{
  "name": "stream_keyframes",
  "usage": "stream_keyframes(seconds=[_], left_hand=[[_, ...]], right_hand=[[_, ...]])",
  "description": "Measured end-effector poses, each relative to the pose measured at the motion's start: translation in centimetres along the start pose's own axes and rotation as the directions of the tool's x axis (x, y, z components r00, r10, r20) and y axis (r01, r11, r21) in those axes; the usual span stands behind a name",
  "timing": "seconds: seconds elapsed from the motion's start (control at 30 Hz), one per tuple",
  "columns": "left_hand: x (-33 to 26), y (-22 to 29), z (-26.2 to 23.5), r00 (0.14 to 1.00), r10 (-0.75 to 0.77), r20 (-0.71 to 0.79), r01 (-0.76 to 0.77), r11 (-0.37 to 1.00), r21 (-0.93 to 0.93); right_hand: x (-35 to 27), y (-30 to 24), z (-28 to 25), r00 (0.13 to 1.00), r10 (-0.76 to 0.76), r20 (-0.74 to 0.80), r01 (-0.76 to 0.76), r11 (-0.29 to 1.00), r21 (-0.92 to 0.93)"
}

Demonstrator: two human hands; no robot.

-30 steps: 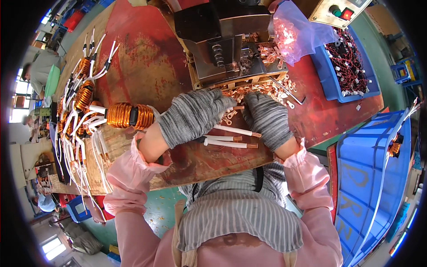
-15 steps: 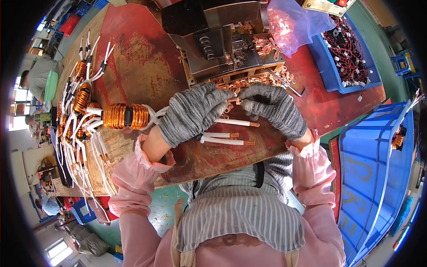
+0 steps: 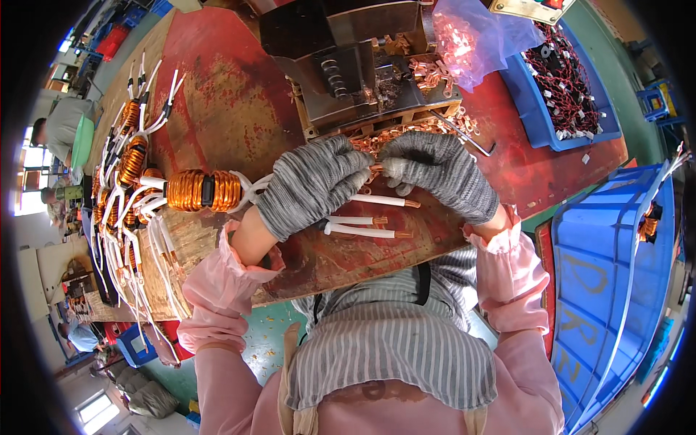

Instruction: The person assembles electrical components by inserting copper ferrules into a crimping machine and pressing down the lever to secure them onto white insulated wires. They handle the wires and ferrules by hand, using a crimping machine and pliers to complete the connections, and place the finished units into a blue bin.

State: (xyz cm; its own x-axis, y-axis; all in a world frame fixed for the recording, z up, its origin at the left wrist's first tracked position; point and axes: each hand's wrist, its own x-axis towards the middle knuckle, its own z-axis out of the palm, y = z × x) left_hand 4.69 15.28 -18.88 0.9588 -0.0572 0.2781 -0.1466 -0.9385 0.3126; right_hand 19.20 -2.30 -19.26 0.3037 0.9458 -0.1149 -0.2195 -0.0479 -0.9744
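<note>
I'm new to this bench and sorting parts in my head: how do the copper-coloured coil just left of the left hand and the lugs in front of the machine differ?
The coil is one thick wound piece with a black band; the lugs are many small pieces. White leads come off the coil, while the lugs show none. The coil lies apart; the lugs are heaped together. Both are copper-coloured.

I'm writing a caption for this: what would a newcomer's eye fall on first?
Probably the grey-gloved left hand and right hand at centre, nearly meeting around a small copper piece. Next come the orange-wound coil to their left and the copper lugs heaped just beyond them, in front of the dark machine.
</note>
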Motion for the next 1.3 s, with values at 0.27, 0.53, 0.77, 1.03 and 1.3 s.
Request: stream_keyframes(seconds=[0.27,0.53,0.77,1.03,1.3], left_hand=[[-0.9,-2.1,-3.2,0.87,-0.34,0.357,0.487,0.701,-0.521],[-0.9,-1.9,-3.5,0.952,-0.281,0.125,0.3,0.754,-0.585],[-0.4,-2.8,-3.7,0.983,-0.177,-0.037,0.154,0.925,-0.348],[0.4,-4.1,-4.5,0.991,-0.1,-0.088,0.087,0.986,-0.142],[1.4,-3.3,-4.7,0.971,-0.206,-0.125,0.182,0.967,-0.18]], right_hand=[[0.2,0.8,0.2,1.0,0.008,-0.027,-0.006,0.997,0.082],[0.8,0.9,0.5,0.998,-0.027,-0.059,0.038,0.978,0.206],[2.5,-1.3,-0.3,0.989,-0.116,-0.094,0.118,0.993,0.012],[3.8,-1.5,-1.3,0.961,-0.215,-0.174,0.224,0.974,0.035],[5.0,-1.4,-2.7,0.963,-0.247,-0.108,0.259,0.959,0.113]])
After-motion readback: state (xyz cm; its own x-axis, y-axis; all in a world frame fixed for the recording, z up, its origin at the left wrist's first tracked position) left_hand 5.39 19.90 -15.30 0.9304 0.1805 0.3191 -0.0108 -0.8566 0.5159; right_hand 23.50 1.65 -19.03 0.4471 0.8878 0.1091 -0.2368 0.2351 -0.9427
